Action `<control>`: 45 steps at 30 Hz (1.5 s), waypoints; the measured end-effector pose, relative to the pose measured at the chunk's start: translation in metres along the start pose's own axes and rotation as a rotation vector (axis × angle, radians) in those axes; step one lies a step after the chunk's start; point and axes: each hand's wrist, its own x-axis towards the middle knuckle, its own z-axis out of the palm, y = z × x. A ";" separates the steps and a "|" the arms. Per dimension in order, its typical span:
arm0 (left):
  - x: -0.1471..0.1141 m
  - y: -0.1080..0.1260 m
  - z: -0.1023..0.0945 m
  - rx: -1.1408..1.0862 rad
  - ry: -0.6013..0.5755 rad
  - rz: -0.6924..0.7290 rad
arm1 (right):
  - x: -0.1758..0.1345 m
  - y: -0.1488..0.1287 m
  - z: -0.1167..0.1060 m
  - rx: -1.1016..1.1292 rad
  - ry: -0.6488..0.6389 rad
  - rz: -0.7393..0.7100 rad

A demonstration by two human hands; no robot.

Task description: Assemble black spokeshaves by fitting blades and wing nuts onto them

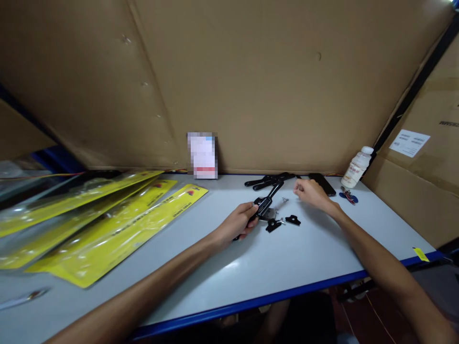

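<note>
My left hand (245, 220) is closed around one handle of a black spokeshave (264, 205), which is tilted above the table with its other handle pointing up and away. My right hand (311, 193) hovers to the right, its fingers curled together; what they hold, if anything, is hidden. Under and beside the spokeshave lie a grey metal plate (271, 213), a black cap piece (273, 226) and a small screw (282, 221). Another black cap piece (293, 220) rests a little further right. A silver thumbscrew (285, 199) is between my hands.
More black spokeshaves (267, 180) lie by the cardboard wall (251, 86). A dark phone (322, 184), a white bottle (356, 168) and keys (348, 195) are at the right. Yellow blister packs (143, 229) cover the left side. A pixelated card (203, 155) leans at the back.
</note>
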 end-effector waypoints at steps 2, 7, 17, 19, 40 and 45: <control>0.000 0.000 0.000 -0.009 -0.002 0.002 | 0.002 0.006 0.006 0.039 -0.102 -0.055; -0.002 0.002 0.002 0.012 -0.014 -0.016 | 0.002 0.008 0.019 0.112 -0.208 -0.161; -0.004 0.006 0.004 0.035 -0.021 -0.030 | -0.001 0.001 0.025 0.112 -0.194 -0.156; -0.004 0.006 0.004 0.039 -0.022 -0.030 | -0.002 -0.001 0.024 0.097 -0.184 -0.159; -0.003 0.004 0.003 0.073 -0.044 -0.027 | -0.002 0.007 0.011 0.135 -0.227 -0.211; -0.002 0.004 0.004 0.097 -0.052 -0.029 | -0.007 -0.011 -0.010 0.378 -0.420 -0.191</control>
